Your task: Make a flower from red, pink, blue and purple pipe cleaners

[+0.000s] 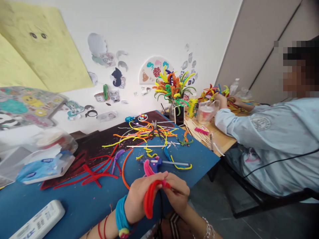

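Note:
Close to the table's near edge, my left hand (137,197) and my right hand (177,192) meet with fingers closed around a red and pink pipe-cleaner piece. Its red loop (149,200) hangs down in front of my left hand, and a pink loop (149,168) sticks up behind the fingers. Where the parts join is mostly hidden by my fingertips. Just beyond lies a blue hot glue gun (156,163) with a small light on. Loose red pipe cleaners (99,177) spread to the left, with a twisted purple pipe cleaner (116,161) and an orange pipe cleaner (124,169) near them.
Pliers (154,127) rest on yellow and orange pipe cleaners. Behind stand a pipe-cleaner bouquet (171,86) and a phone (179,116). A tissue pack (47,164) and white power strip (40,220) are at left. On the right, a person (269,126) handles pipe cleaners beside thin sticks (196,132).

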Demonstrator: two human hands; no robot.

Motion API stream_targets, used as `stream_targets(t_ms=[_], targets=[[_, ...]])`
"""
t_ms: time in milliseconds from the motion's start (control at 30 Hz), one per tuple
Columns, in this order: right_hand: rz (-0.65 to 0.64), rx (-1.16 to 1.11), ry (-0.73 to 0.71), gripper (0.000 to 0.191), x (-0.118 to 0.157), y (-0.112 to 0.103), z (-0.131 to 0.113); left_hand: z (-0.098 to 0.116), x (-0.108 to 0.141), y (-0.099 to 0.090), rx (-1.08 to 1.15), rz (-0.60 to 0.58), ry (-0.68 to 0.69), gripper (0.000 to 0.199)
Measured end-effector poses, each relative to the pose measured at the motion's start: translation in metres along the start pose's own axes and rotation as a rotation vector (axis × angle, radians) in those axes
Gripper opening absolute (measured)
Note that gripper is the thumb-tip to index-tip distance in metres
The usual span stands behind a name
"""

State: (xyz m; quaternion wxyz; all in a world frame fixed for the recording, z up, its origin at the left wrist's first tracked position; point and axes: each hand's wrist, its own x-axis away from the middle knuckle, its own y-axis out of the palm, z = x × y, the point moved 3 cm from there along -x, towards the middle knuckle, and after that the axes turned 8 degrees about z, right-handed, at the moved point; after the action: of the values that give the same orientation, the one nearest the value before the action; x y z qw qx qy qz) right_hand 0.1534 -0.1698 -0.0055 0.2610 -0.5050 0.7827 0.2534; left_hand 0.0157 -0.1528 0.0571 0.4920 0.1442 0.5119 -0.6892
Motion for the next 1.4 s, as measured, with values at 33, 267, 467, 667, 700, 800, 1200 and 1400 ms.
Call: stream_targets(t_ms=[33,267,467,667,700,800,1200,1400], targets=[[-0.019,0.013,-0.022,0.013,-0.002,-0.002,0.002,0.000,-0.001,0.000,0.025,0.018,-0.083,0.022],[-0.169,0.138,0.011,0.015,-0.023,-0.002,-0.001,-0.020,-0.011,0.009,0.386,0.115,-0.498,0.028],[-0.467,0.091,0.204,0.016,-0.054,-0.003,-0.002,-0.042,-0.017,0.007,0.316,-0.024,-0.377,0.031],[-0.684,0.095,0.450,0.017,-0.083,-0.004,-0.001,-0.050,-0.018,-0.009,0.213,-0.179,-0.178,0.024],[-0.677,0.103,0.475,0.018,-0.087,-0.004,-0.003,-0.048,-0.017,-0.010,0.169,-0.196,-0.110,0.028],[-0.597,0.116,0.516,0.022,-0.091,0.000,-0.018,-0.041,-0.014,-0.014,-0.053,-0.136,0.125,0.038],[-0.083,-0.309,0.654,0.029,0.011,0.035,-0.052,-0.037,-0.006,-0.013,-0.264,0.076,0.271,0.034],[0.049,-0.372,0.625,0.022,0.027,0.028,-0.032,-0.046,-0.004,-0.016,-0.260,0.124,0.196,0.035]])
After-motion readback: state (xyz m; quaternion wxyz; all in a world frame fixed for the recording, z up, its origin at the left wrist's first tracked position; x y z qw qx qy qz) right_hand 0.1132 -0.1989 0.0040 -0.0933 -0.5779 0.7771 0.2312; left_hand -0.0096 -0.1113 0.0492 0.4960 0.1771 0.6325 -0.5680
